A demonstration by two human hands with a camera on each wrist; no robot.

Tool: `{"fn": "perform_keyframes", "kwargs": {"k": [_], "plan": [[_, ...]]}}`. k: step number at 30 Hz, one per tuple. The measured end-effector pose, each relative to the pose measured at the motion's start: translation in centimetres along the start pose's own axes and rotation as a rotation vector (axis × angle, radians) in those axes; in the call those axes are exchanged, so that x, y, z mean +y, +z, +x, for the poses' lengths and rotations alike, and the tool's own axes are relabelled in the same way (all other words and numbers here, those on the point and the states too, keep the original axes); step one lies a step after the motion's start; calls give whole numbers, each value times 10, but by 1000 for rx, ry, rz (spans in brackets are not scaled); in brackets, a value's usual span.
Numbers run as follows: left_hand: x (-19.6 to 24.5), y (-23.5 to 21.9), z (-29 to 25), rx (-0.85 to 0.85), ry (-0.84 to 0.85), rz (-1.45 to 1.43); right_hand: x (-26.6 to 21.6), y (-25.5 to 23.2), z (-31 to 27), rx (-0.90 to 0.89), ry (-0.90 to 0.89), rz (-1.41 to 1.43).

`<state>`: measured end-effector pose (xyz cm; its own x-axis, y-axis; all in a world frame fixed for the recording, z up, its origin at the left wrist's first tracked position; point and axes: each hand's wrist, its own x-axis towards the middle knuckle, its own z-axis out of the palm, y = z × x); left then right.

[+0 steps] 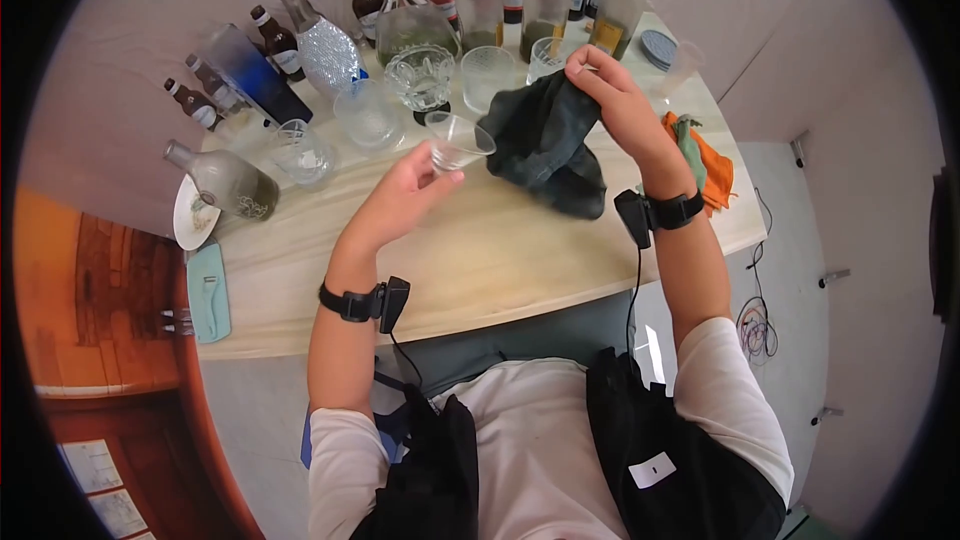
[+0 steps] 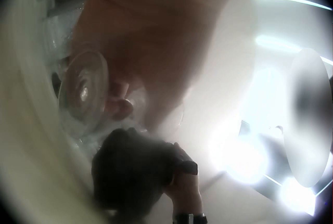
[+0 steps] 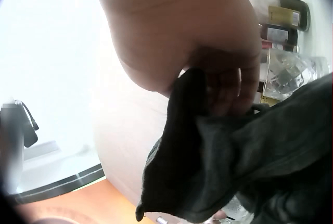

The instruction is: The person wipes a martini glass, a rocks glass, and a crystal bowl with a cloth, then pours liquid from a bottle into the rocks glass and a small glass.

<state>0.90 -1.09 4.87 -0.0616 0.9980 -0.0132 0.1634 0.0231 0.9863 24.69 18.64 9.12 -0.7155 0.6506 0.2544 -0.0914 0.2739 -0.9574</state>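
Observation:
The left hand holds a clear stemmed glass by its lower part, fingers and thumb round it, above the table's middle. In the left wrist view the glass's round foot shows beside the left hand. A dark grey cloth hangs from the right hand, which pinches its upper edge just right of the glass. The right wrist view shows the cloth bunched below the right hand, its fingertips partly hidden. Whether cloth and glass touch, I cannot tell.
Several clear glasses stand behind the hands, with several bottles along the back. A grey bottle is at the left by a white plate and teal board. Orange and green cloths lie at the right.

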Motion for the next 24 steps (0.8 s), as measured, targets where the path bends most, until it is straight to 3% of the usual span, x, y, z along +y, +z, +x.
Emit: {"fn": "perform_keyframes", "kwargs": {"k": [1,2,4,7,11,14,15,17,18,20,24], "plan": [[0,-3,2,-131,-55,-36,2,2,1,24,-5,188],[-6,-5,5,-127,-50,-33,4,4,2,46,-9,375],[-18,-7,11,-222,-109,-259,12,8,6,42,-37,460],[-28,-1,12,-212,-125,-418,29,14,8,7,-81,612],[-41,-2,14,-195,-132,-446,39,30,-9,-14,-5,671],[-46,0,14,-182,-145,-514,36,43,-25,-290,-19,421],[-45,1,13,-172,-157,-533,30,51,-27,-351,-158,297],[-47,4,12,-168,-181,-553,38,53,-19,-344,-394,-151],[-50,6,12,-168,-169,-577,41,58,-19,-340,-388,-148],[-53,10,12,-171,-165,-607,42,69,-22,-108,-394,-155],[-48,18,10,-196,-195,-582,42,72,-23,-237,-407,-269]]}}
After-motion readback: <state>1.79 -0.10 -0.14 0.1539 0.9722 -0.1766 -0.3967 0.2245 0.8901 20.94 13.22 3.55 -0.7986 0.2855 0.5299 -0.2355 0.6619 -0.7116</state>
